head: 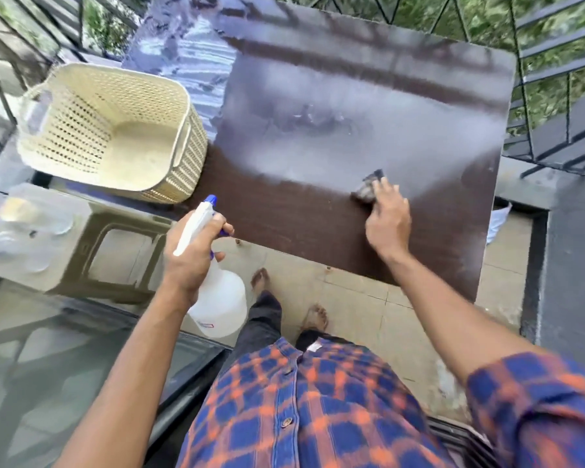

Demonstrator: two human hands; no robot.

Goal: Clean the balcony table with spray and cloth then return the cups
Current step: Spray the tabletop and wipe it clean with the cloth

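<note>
Spray bottle (pixel 217 298) hangs nearest me, my left hand (pixel 191 261) wrapped around its neck off the table's near edge. Farther out my right hand (pixel 387 221) presses a grey cloth (pixel 368 187) flat on the dark table (pixel 318 211). Beyond, a cream basket (pixel 112 130) sits at the left edge.

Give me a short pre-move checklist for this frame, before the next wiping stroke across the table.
1. Cloth under the right hand, flat on the table: ok.
2. Spray bottle held by the left hand, off the table's near edge, out of the stroke: ok.
3. Wiping path free of cups: ok.
4. Basket at the left edge, overhanging and possibly in the stroke: not ok.
5. Surface wet enough: cannot tell, glare and blur.
6. Cups ready for return: cannot tell; blurred clear items at left.
</note>
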